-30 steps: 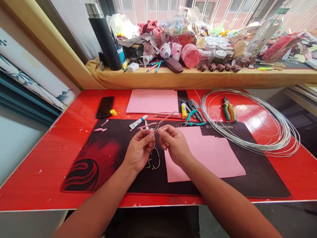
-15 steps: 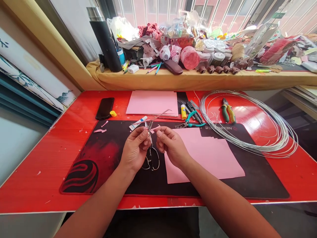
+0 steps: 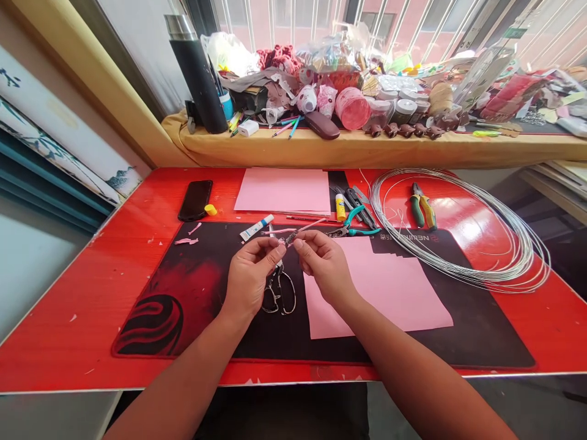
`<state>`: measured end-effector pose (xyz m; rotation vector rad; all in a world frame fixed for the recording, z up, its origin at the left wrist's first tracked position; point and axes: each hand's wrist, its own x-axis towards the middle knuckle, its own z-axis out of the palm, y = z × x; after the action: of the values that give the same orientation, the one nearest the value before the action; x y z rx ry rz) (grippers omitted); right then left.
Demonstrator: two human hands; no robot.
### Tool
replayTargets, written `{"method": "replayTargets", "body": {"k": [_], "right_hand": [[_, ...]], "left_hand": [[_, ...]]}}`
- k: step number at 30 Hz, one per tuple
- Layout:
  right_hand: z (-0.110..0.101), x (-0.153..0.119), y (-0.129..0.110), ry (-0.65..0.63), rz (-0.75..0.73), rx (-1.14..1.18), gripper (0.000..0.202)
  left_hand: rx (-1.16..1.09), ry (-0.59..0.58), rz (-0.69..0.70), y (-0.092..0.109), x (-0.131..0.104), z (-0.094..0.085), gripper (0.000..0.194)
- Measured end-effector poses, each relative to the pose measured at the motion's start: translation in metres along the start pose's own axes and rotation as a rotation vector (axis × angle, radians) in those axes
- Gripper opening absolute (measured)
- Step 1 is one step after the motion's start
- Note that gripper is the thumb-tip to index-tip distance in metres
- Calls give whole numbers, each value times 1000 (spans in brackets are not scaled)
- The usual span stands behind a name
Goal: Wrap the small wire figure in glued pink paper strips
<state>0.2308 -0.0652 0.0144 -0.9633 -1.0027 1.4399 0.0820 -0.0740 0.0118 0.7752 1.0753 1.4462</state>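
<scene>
Between my two hands is a small coiled wire piece [image 3: 290,238] with pink paper wrapping on it; a thin pink-wrapped stem reaches from it to the upper right. My left hand [image 3: 252,269] pinches its left end between thumb and fingers. My right hand [image 3: 323,263] is closed at the coil's right side, fingertips against it. Below the hands, scissors [image 3: 287,293] lie on the black mat [image 3: 192,330], their blades partly hidden by my left hand. A sheet of pink paper [image 3: 380,293] lies under and beside my right wrist.
Beyond the hands lie a white-and-blue tube [image 3: 257,227], a glue stick [image 3: 340,208], teal-handled pliers [image 3: 353,223] and more pink paper [image 3: 282,189]. A large wire coil [image 3: 527,263] and green-yellow pliers [image 3: 422,206] are at right, a phone [image 3: 195,200] at left.
The coiled wire piece has tilted from near upright to slanting right, and its stem has swung lower to the right. My right hand has shifted slightly right; the tube is less covered.
</scene>
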Motion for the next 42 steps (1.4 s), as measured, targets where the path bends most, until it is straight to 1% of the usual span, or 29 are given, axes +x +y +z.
{"method": "replayTargets", "body": {"k": [8, 13, 16, 21, 23, 25, 27, 30, 33, 38, 42], "right_hand": [[-1, 1, 0, -6, 13, 52, 34], [1, -1, -3, -21, 54, 77, 35], [1, -1, -4, -33, 63, 92, 35], [0, 1, -3, -12, 41, 66, 36], [0, -1, -2, 2, 9, 18, 34], [1, -3, -3, 3, -41, -55, 30], [2, -6, -5, -8, -100, -160, 25], [4, -10, -7, -11, -183, -331, 17], [4, -11, -7, 3, -225, -421, 16], [4, -10, -4, -9, -196, -400, 17], [4, -9, -4, -34, -171, -350, 18]], "left_hand": [[93, -75, 80, -7, -2, -3, 20], [203, -86, 173, -8, -2, -8, 18], [170, -75, 159, -7, -3, -7, 18], [32, -28, 75, -8, 1, -2, 24], [24, -7, 64, -8, 3, -3, 25], [68, 16, 77, -7, 5, -5, 25], [157, 27, 117, -6, 5, -7, 24], [293, 7, 213, -5, 2, -9, 19], [393, -19, 304, -5, -1, -9, 15], [589, -41, 461, -1, -5, -8, 7], [667, -46, 524, -1, -6, -8, 3]]}}
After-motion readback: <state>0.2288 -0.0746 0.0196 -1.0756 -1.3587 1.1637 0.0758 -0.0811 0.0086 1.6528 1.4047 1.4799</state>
